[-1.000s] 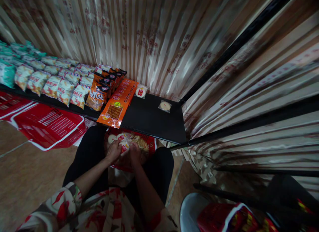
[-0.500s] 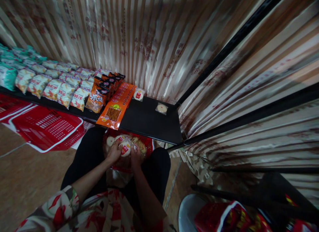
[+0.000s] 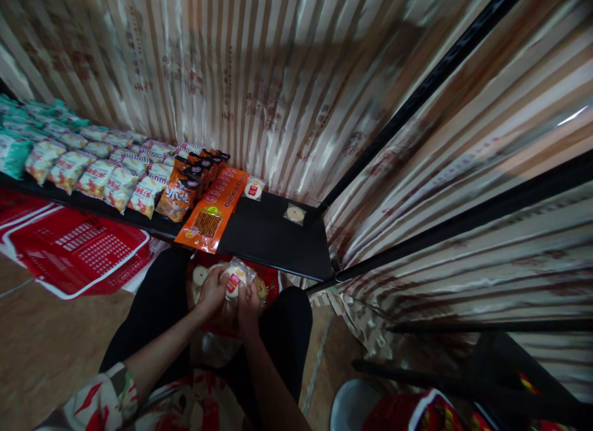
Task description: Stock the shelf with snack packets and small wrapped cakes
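Observation:
Between my knees, my left hand (image 3: 212,290) and my right hand (image 3: 249,302) are closed on opposite sides of a round white cracker in a clear wrapper (image 3: 235,279) with a red label. The pack is tilted toward me above a red basket (image 3: 272,281). More pale round packs (image 3: 200,275) lie in that basket, partly hidden by my hands. On the black shelf (image 3: 273,246) in front, one wrapped round cracker with a red label (image 3: 253,189) lies near the back, and another plain wrapped one (image 3: 295,214) lies to the right.
Left along the shelf stand an orange flat snack bag (image 3: 208,218), orange-and-black bags (image 3: 178,196), rows of white snack bags (image 3: 95,178) and teal bags (image 3: 13,150). A red basket (image 3: 88,252) sits below left. Black poles (image 3: 417,233) and striped curtain border the right; a pale tub (image 3: 347,403) stands below.
My hands have lifted the wrapped cracker slightly and it now shows more clearly above the basket. The view has shifted a little, so the shelf sits lower.

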### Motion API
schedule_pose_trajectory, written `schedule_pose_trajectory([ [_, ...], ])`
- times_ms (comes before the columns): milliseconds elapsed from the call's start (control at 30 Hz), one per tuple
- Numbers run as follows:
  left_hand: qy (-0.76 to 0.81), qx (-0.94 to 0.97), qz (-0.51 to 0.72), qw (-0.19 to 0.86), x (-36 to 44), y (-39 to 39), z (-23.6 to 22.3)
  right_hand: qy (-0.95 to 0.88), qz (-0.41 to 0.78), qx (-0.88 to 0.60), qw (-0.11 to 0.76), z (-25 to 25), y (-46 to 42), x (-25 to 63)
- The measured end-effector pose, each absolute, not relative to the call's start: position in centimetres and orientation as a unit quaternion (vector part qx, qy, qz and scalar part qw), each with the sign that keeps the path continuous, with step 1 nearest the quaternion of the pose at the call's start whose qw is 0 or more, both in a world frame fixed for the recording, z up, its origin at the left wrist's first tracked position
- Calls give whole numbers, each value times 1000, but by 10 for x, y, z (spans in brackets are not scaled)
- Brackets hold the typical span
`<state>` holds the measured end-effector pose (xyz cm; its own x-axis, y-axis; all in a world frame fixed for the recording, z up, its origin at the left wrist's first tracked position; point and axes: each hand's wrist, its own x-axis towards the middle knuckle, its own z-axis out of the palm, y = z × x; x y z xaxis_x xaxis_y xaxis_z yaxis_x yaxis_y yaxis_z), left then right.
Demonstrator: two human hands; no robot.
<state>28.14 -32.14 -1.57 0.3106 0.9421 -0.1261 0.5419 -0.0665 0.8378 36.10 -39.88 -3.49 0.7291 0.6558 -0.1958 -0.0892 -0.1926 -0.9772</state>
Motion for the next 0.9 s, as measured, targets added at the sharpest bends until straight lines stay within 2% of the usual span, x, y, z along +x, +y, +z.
schedule_pose_trajectory([
  [500, 531, 647, 274, 474, 294, -318, 7, -258, 281, -650, 657, -13, -386, 370],
  [733, 512, 683, 255, 455, 299, -312, 14, -290, 270, -677, 620, -2, -382, 386],
  [900, 520, 710, 257, 400, 305, -308, 15, -304, 264, -689, 602, 2, -376, 399],
])
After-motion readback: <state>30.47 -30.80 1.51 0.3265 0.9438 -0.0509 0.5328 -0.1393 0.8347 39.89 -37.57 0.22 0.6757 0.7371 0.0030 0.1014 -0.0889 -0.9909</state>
